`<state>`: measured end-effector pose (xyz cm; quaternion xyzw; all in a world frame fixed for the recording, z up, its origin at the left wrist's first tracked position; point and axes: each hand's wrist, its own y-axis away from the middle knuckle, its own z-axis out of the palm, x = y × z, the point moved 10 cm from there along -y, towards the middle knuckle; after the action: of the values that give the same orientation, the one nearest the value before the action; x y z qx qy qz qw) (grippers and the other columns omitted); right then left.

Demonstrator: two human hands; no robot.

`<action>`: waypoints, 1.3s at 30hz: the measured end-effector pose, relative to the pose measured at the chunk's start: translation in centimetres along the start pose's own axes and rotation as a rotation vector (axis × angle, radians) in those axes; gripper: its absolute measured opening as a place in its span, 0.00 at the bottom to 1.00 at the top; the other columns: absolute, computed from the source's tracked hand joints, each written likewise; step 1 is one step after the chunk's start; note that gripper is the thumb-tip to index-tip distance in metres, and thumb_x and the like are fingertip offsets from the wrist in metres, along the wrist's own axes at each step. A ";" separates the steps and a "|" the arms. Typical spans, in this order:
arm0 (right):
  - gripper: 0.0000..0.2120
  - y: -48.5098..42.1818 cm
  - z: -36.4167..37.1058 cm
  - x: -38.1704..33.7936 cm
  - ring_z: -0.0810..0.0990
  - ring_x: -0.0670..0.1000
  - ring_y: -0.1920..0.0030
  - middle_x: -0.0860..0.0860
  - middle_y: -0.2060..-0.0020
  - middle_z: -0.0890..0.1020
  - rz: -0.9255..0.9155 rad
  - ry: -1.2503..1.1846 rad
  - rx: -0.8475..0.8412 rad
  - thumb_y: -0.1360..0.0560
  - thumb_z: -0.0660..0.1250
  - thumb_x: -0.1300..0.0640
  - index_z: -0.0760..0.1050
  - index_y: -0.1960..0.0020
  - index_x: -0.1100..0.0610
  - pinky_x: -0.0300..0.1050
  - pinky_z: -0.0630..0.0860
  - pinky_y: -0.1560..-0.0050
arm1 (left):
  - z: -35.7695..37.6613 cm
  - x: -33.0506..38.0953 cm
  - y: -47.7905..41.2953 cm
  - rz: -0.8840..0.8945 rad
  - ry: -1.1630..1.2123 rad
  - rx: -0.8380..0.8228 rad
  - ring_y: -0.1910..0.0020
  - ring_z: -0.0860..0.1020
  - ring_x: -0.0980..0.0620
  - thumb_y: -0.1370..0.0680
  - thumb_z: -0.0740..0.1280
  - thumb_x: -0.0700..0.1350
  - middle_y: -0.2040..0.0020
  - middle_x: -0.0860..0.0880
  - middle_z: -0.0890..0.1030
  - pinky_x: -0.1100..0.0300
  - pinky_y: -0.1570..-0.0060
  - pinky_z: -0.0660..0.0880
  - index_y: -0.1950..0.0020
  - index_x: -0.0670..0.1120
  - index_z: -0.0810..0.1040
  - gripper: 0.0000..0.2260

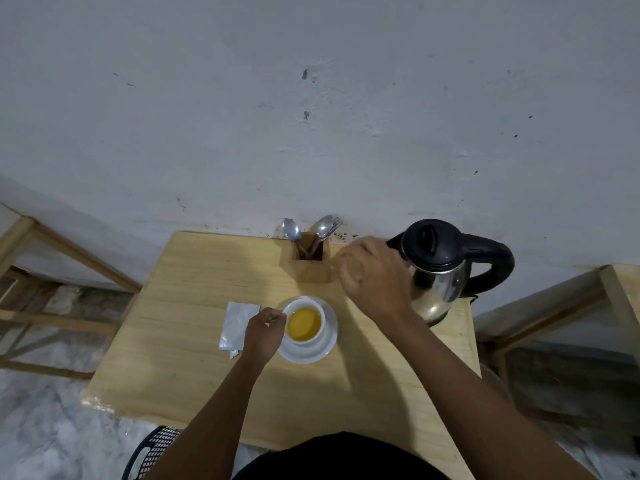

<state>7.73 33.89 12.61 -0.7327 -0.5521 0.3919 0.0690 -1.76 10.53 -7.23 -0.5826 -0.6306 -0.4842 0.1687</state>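
A white cup (312, 302) of yellow liquid stands on a white saucer (329, 348) in the middle of a small wooden table (194, 362). My left hand (265, 332) is at the cup's left side and pinches its rim or handle. My right hand (377, 278) hovers further back, between a wooden utensil holder (311, 270) and a steel kettle (438, 282) with a black lid. Its fingers are curled and blurred; whether they hold anything is hidden.
A torn white sachet (237, 323) lies left of the saucer. Spoons (291, 229) and a fork stick out of the holder by the wall. Wooden frames stand at left (52, 244) and right (616, 306). A black mesh basket (152, 448) sits below the table's front edge.
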 end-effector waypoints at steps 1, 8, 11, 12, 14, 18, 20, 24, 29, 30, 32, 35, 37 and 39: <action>0.07 -0.2 1.9 -0.1 0.79 0.50 0.55 0.48 0.55 0.81 0.064 0.005 -0.110 0.26 0.66 0.55 0.83 0.53 0.52 0.45 0.73 0.57 | 0.0 0.1 -0.1 -0.003 0.007 -0.024 0.62 0.78 0.46 0.24 0.67 0.44 0.63 0.48 0.80 0.51 0.55 0.76 0.62 0.50 0.79 0.07; 0.09 -1.6 13.6 2.5 0.81 0.50 0.53 0.46 0.52 0.83 0.419 0.023 -0.571 0.23 0.63 0.49 0.81 0.48 0.47 0.46 0.78 0.54 | 0.0 0.8 -0.7 -0.023 -0.001 -0.214 0.74 0.78 0.57 0.23 0.66 0.41 0.65 0.47 0.80 0.64 0.70 0.75 0.51 0.42 0.80 0.05; 0.11 -3.1 16.9 2.9 0.81 0.52 0.52 0.51 0.52 0.83 0.437 0.110 -0.647 0.22 0.62 0.53 0.81 0.46 0.52 0.44 0.74 0.58 | 0.0 0.6 -1.2 -0.012 -0.031 -0.297 0.67 0.79 0.52 0.23 0.66 0.43 0.61 0.48 0.81 0.60 0.66 0.76 0.47 0.42 0.80 0.08; 0.11 -3.5 17.8 3.3 0.81 0.53 0.52 0.51 0.51 0.83 0.460 0.149 -0.661 0.22 0.62 0.53 0.81 0.46 0.53 0.43 0.73 0.58 | -0.1 0.7 -1.3 0.010 -0.040 -0.320 0.65 0.79 0.51 0.23 0.66 0.44 0.59 0.48 0.81 0.60 0.65 0.76 0.48 0.42 0.80 0.08; 0.11 -4.3 19.1 4.0 0.82 0.54 0.52 0.51 0.53 0.84 0.485 0.258 -0.692 0.23 0.62 0.52 0.80 0.46 0.53 0.43 0.73 0.59 | 0.0 0.8 -1.5 0.054 -0.040 -0.372 0.65 0.79 0.51 0.23 0.66 0.44 0.58 0.47 0.81 0.61 0.66 0.76 0.49 0.41 0.81 0.08; 0.12 -4.8 20.8 3.9 0.83 0.56 0.56 0.51 0.58 0.83 0.474 0.375 -0.747 0.26 0.64 0.47 0.79 0.51 0.54 0.44 0.75 0.58 | 0.3 0.6 -2.0 0.087 -0.048 -0.451 0.67 0.79 0.53 0.22 0.66 0.45 0.57 0.45 0.80 0.63 0.68 0.76 0.47 0.39 0.80 0.10; 0.11 -4.8 21.1 3.9 0.83 0.55 0.57 0.52 0.58 0.83 0.456 0.416 -0.745 0.26 0.64 0.48 0.79 0.51 0.54 0.44 0.76 0.58 | 0.4 0.5 -2.2 0.092 -0.066 -0.469 0.67 0.79 0.54 0.22 0.66 0.46 0.57 0.47 0.80 0.64 0.68 0.76 0.47 0.41 0.80 0.10; 0.09 -4.8 21.1 4.0 0.82 0.54 0.59 0.50 0.60 0.82 0.443 0.413 -0.729 0.23 0.63 0.51 0.81 0.52 0.52 0.43 0.75 0.60 | 0.4 0.5 -2.2 0.111 -0.060 -0.474 0.67 0.79 0.53 0.22 0.66 0.45 0.58 0.49 0.80 0.63 0.67 0.77 0.48 0.42 0.80 0.09; 0.11 -5.2 17.5 3.5 0.80 0.53 0.61 0.48 0.66 0.79 0.499 0.254 -0.526 0.23 0.63 0.46 0.82 0.56 0.47 0.40 0.67 0.69 | 0.3 0.6 -2.3 0.145 -0.038 -0.469 0.67 0.78 0.53 0.22 0.65 0.46 0.59 0.48 0.80 0.62 0.66 0.77 0.50 0.40 0.80 0.09; 0.11 -5.2 16.5 3.2 0.80 0.53 0.60 0.48 0.64 0.80 0.496 0.235 -0.472 0.23 0.63 0.45 0.83 0.54 0.46 0.41 0.70 0.68 | 0.3 0.5 -2.2 0.144 -0.026 -0.465 0.67 0.78 0.53 0.23 0.66 0.46 0.60 0.49 0.80 0.61 0.65 0.77 0.51 0.41 0.80 0.08; 0.12 -5.0 14.3 2.4 0.81 0.53 0.58 0.49 0.60 0.84 0.480 0.174 -0.353 0.23 0.63 0.43 0.82 0.52 0.47 0.46 0.77 0.64 | 0.2 0.4 -2.1 0.134 -0.003 -0.449 0.66 0.78 0.53 0.23 0.66 0.46 0.60 0.51 0.79 0.61 0.64 0.76 0.53 0.43 0.80 0.07; 0.11 -4.5 10.6 0.6 0.79 0.49 0.62 0.47 0.60 0.82 0.397 0.076 -0.191 0.25 0.66 0.44 0.81 0.55 0.51 0.46 0.77 0.63 | 0.2 0.4 -2.0 0.130 0.002 -0.422 0.65 0.78 0.55 0.23 0.66 0.45 0.60 0.54 0.80 0.63 0.64 0.75 0.54 0.46 0.81 0.05; 0.09 -4.0 8.6 -1.1 0.75 0.46 0.66 0.45 0.61 0.77 0.290 0.061 -0.130 0.26 0.70 0.49 0.79 0.59 0.54 0.40 0.69 0.69 | 0.3 0.5 -1.9 0.134 0.010 -0.422 0.68 0.78 0.57 0.23 0.66 0.45 0.61 0.54 0.79 0.64 0.66 0.75 0.55 0.46 0.80 0.04; 0.08 -3.1 7.0 -2.1 0.73 0.43 0.68 0.44 0.62 0.75 0.242 -0.002 -0.112 0.27 0.72 0.54 0.76 0.61 0.55 0.36 0.65 0.70 | 0.2 0.6 -1.9 0.124 0.013 -0.415 0.70 0.77 0.57 0.22 0.66 0.44 0.63 0.53 0.79 0.63 0.67 0.76 0.56 0.46 0.79 0.04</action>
<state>0.64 30.92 10.57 -0.7963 -0.4808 0.3666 -0.0206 -3.52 11.33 -7.70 -0.6396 -0.4792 -0.5959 0.0788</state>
